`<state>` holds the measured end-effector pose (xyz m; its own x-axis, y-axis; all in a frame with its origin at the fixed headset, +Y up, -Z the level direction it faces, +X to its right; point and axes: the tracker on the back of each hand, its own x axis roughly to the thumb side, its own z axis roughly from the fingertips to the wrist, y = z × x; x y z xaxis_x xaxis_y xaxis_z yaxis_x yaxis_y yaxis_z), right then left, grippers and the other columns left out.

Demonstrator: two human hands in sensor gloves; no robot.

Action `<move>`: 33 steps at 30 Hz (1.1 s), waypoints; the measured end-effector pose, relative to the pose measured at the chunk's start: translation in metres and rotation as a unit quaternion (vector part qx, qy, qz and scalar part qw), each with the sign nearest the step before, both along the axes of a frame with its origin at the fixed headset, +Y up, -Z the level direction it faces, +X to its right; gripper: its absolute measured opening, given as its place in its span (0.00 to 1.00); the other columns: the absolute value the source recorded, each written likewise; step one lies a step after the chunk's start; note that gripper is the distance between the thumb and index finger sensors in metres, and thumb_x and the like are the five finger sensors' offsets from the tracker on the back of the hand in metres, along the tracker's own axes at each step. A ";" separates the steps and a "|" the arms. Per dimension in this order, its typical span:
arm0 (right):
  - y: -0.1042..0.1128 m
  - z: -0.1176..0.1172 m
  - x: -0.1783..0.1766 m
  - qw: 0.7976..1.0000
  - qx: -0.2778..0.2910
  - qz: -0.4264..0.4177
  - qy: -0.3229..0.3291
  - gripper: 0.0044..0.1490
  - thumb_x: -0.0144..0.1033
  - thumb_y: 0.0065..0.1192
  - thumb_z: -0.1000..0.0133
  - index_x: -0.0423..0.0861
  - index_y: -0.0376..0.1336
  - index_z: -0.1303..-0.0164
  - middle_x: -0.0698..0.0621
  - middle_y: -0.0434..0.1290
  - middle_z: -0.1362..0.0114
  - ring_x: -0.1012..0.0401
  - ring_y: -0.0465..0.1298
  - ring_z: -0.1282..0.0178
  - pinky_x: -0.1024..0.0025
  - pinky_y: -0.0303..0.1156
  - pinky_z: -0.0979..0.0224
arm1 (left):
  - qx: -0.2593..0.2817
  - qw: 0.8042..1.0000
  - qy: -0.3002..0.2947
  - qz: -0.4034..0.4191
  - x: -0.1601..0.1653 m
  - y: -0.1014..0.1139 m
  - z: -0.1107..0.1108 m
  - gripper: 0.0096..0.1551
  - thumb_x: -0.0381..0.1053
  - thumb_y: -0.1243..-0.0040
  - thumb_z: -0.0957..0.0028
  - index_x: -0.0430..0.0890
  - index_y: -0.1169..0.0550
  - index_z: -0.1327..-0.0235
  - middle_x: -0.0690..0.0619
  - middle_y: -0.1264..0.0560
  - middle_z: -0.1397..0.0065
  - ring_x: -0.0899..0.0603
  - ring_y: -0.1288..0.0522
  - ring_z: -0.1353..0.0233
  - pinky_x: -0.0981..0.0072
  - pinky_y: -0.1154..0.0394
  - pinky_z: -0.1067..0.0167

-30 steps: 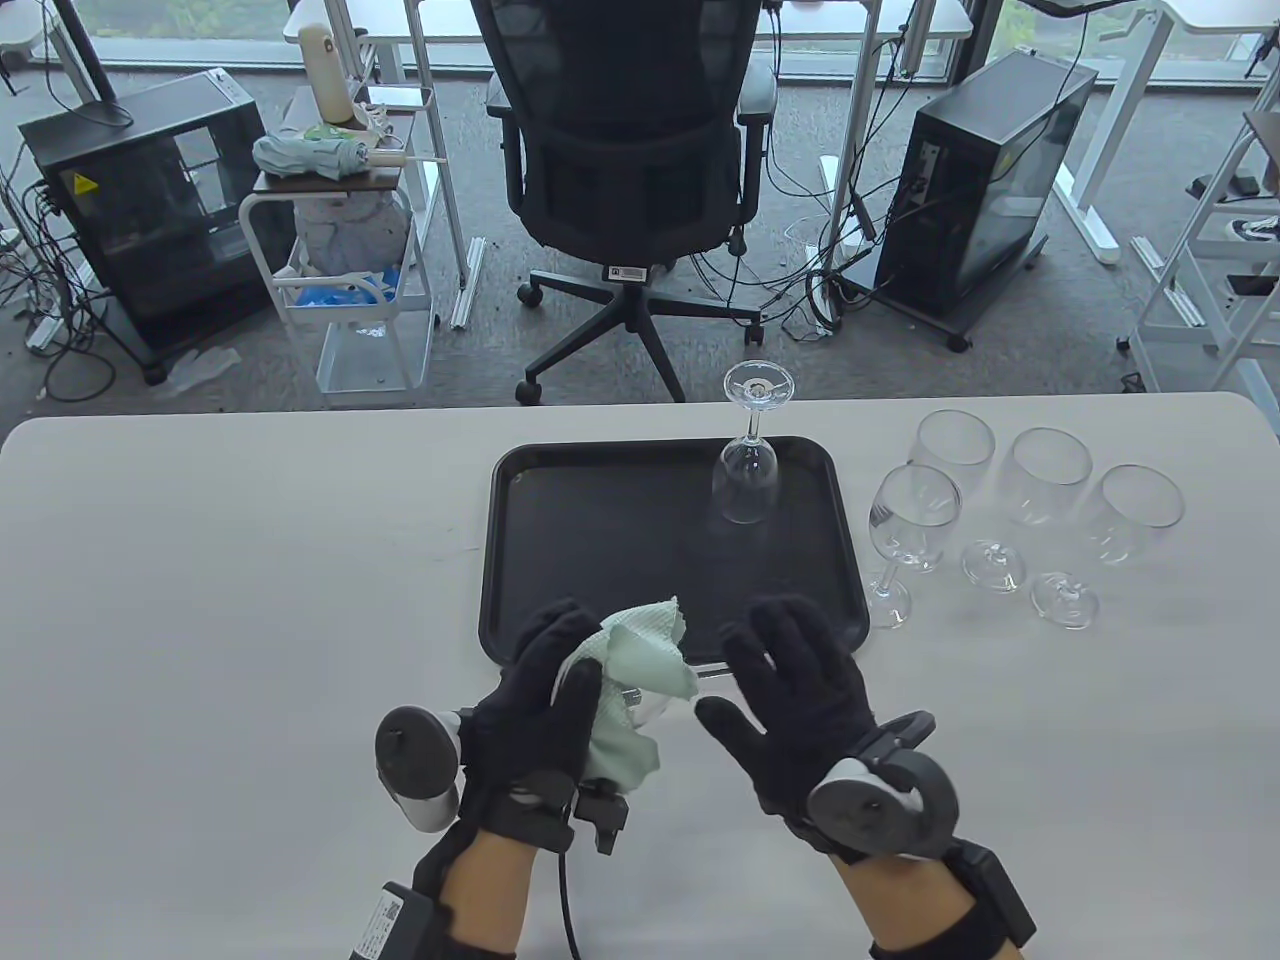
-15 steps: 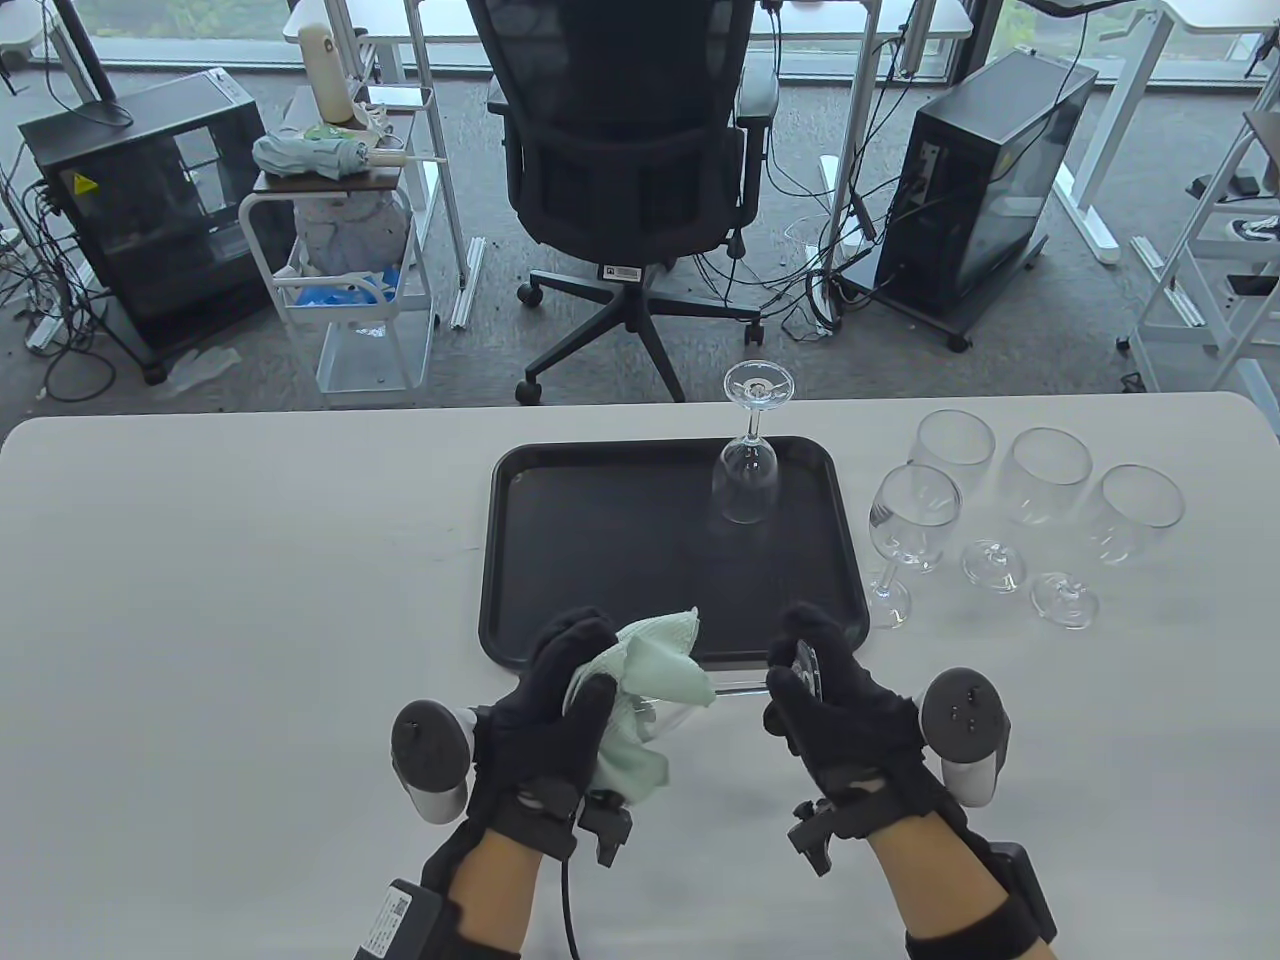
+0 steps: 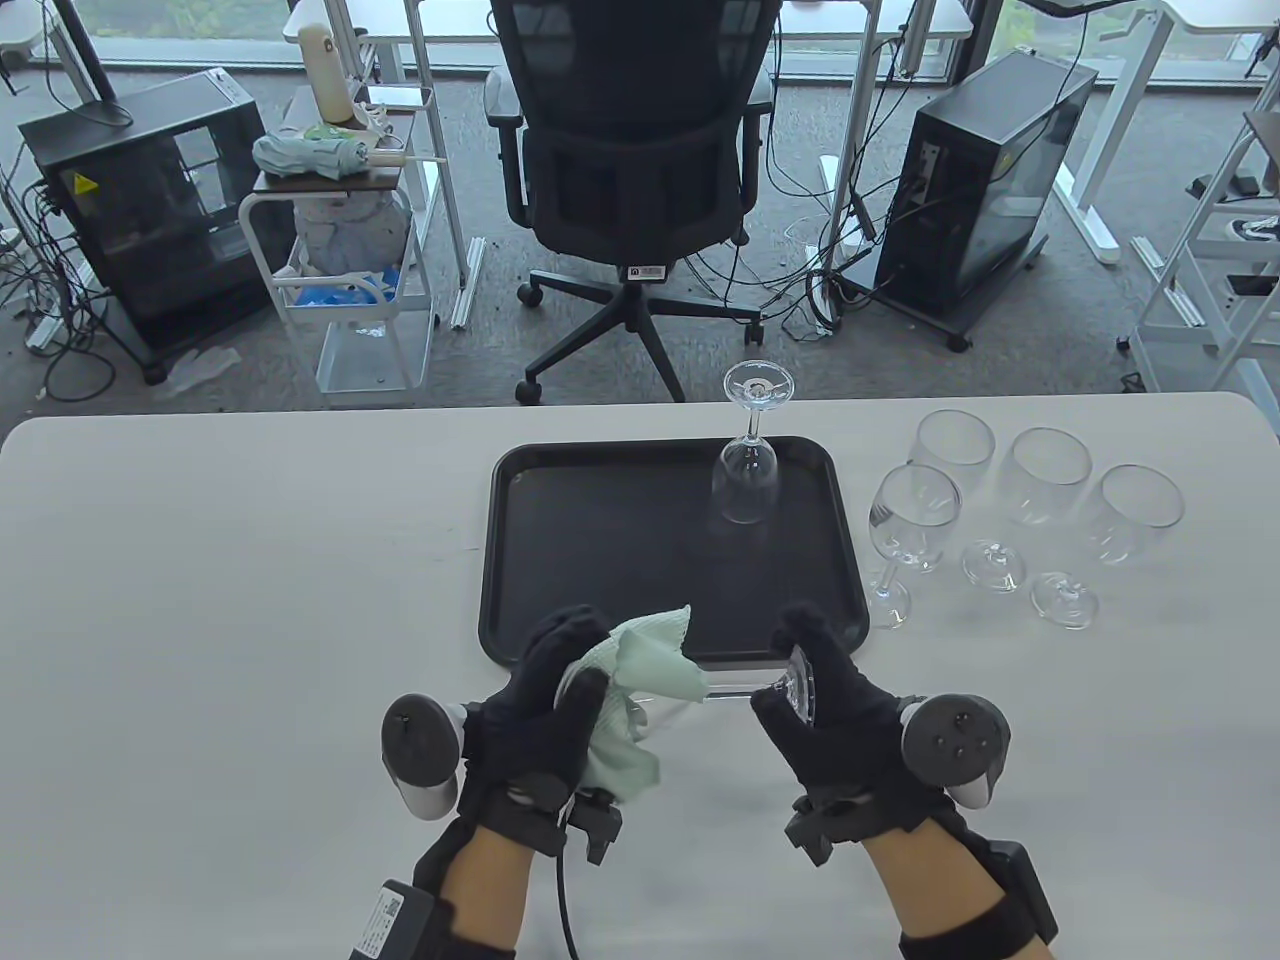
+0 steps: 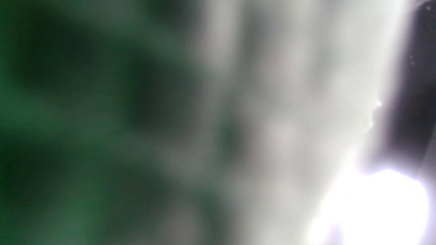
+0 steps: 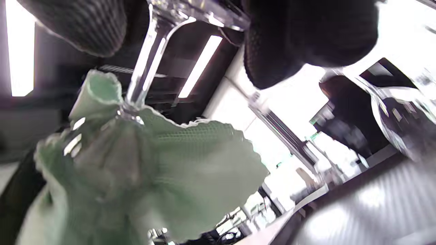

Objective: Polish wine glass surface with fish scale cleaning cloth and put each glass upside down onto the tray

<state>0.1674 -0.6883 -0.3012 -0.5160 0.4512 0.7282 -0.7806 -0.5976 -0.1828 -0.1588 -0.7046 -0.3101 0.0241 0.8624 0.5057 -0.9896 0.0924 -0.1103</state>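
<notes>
So I've got a wine glass held sideways in front of me, just above the tabletop, at the near edge of the black tray. My right hand has its grip curled around the foot of the glass, fingers and thumb pinching the base disc, stem pointing left. My left hand is wrapped around the bowl end with the green cleaning cloth bunched over it, so its grip is closed on cloth and glass together. From the right wrist view you can see the stem running down into the cloth, which covers most of the bowl. The left wrist view is just a green and grey blur, no help there.

Stuff around: one upside-down glass stands on the tray near its far right corner, well apart from my hands. Off to the right of the tray, on the tabletop, there are four upright glasses clustered together, the nearest one just beside the tray's right rim. Between my hands and the open part of the tray there's only its near rim. An office chair sits on the floor beyond the far edge.
</notes>
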 end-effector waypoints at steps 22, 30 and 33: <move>-0.013 -0.010 0.006 0.971 -0.187 -0.146 0.019 0.52 0.70 0.56 0.44 0.52 0.44 0.19 0.37 0.64 0.30 0.54 0.80 0.60 0.66 0.81 0.64 | 0.017 1.000 -0.010 -0.014 0.007 0.001 0.004 0.35 0.75 0.45 0.45 0.60 0.32 0.28 0.52 0.38 0.18 0.36 0.33 0.24 0.41 0.20 0.47; 0.001 0.006 0.000 0.998 0.053 0.017 -0.018 0.62 0.65 0.64 0.45 0.52 0.30 0.21 0.40 0.53 0.20 0.49 0.78 0.46 0.56 0.82 0.49 | -0.014 0.999 -0.028 0.020 0.001 -0.002 -0.001 0.35 0.75 0.45 0.43 0.59 0.30 0.28 0.51 0.36 0.18 0.35 0.32 0.25 0.40 0.19 0.49; 0.002 0.008 0.001 0.996 0.079 0.000 -0.033 0.58 0.62 0.63 0.43 0.53 0.32 0.21 0.40 0.56 0.23 0.51 0.79 0.49 0.62 0.84 0.52 | -0.010 0.999 -0.029 0.015 0.004 -0.001 0.001 0.35 0.75 0.46 0.43 0.59 0.31 0.28 0.51 0.37 0.18 0.35 0.32 0.25 0.41 0.19 0.48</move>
<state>0.1688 -0.6860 -0.2932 -0.5654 0.3326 0.7548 -0.7634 -0.5575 -0.3262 -0.1551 -0.7059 -0.3095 -0.0307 0.8722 0.4883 -0.9838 0.0599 -0.1689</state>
